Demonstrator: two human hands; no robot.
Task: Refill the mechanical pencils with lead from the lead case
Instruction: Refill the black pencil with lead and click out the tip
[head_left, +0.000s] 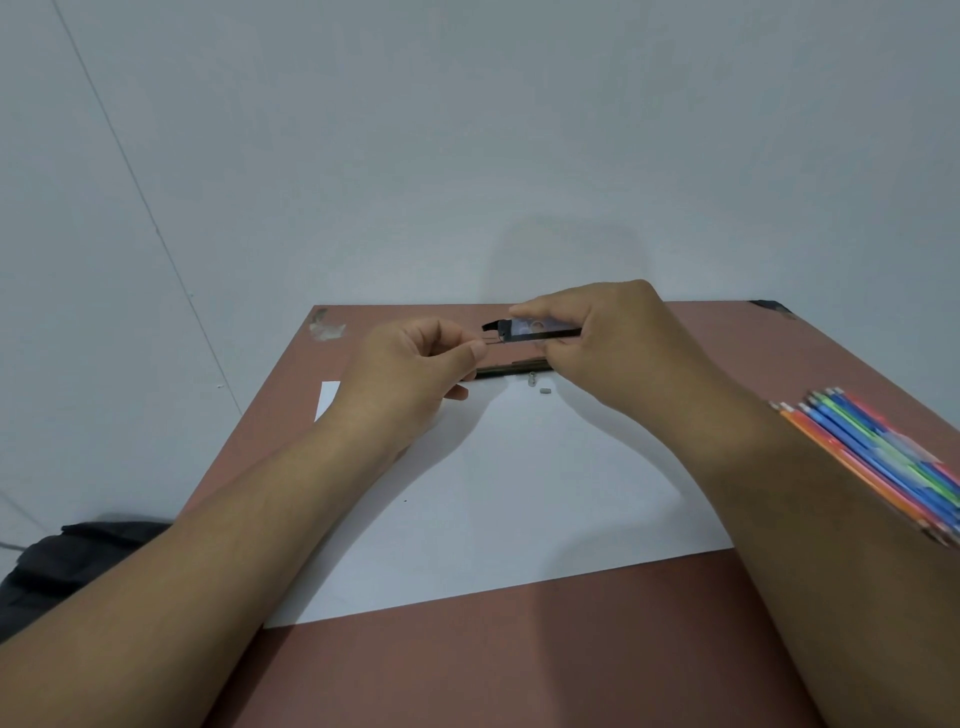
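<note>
My right hand (613, 343) gripped the lead case (535, 329) — a flat, dark plastic slab with a glossy label — lifted above the far part of the table (467, 649), its long axis running left to right and its open mouth pointing left. My left hand (410, 374) pinched thin leads (491, 340) poking out of that mouth between thumb and forefinger. Under both hands a slim dark mechanical pencil (498, 370) lay crosswise on the smooth white paper (493, 509), with two small grey bits (537, 385) just beside it. A fan of bright plastic pencils (883, 457) lay near the right edge, behind my forearm. The matte reddish tabletop showed bare along the near edge — room there to move.
</note>
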